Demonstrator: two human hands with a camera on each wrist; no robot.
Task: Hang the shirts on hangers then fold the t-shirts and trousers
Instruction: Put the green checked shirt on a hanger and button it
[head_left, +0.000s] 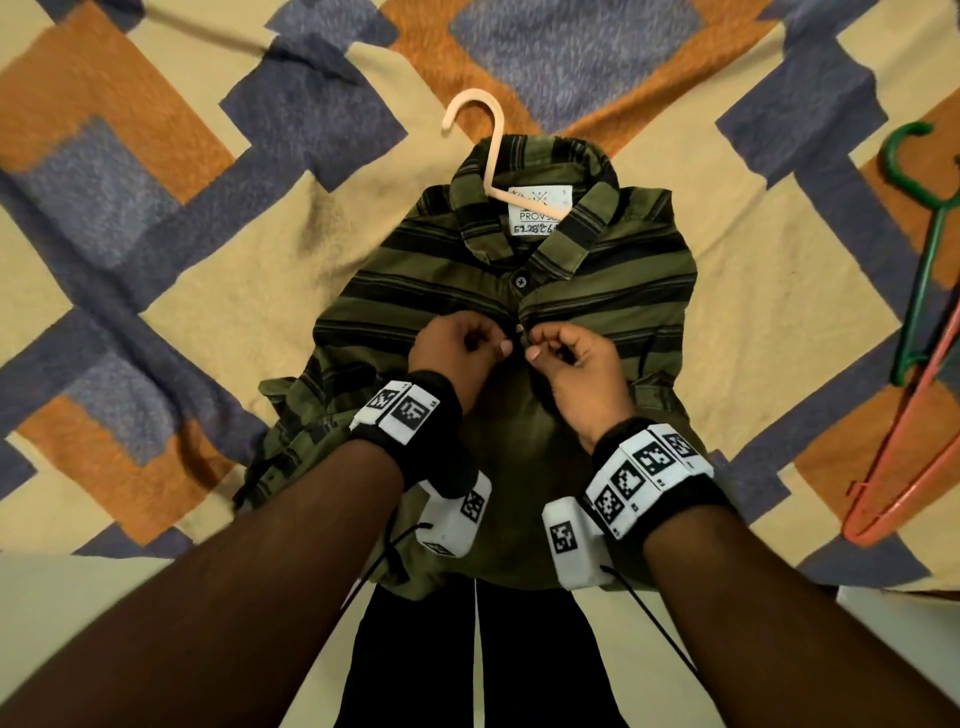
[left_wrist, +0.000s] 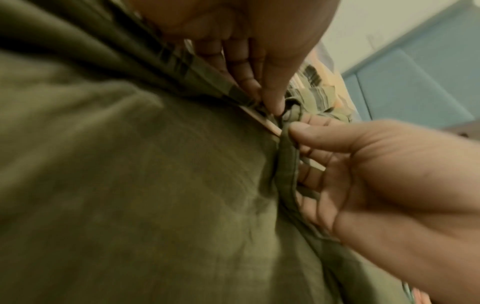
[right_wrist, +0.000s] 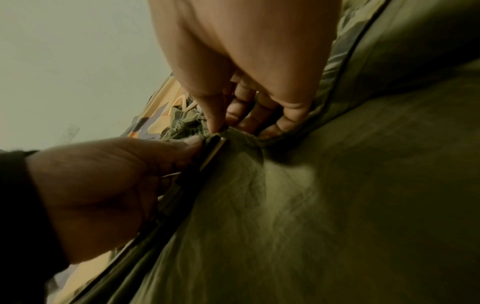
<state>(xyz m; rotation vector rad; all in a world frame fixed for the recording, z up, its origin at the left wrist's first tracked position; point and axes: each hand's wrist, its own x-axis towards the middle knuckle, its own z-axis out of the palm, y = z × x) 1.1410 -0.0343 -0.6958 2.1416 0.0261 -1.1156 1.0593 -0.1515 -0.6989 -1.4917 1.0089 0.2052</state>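
Pinching the shirt placket, my left hand and right hand meet at its second button, fingers curled tight on the two edges; shirt lies mid-bedspread on the pink hanger, hook at 12 o'clock; top button is closed; spare hangers wait at 3 o'clock; by my reckoning, folding is all ahead.

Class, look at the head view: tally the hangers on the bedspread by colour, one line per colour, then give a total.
Cream hanger, inside the striped shirt: 1
Green hanger: 1
Orange hanger: 1
Total: 3
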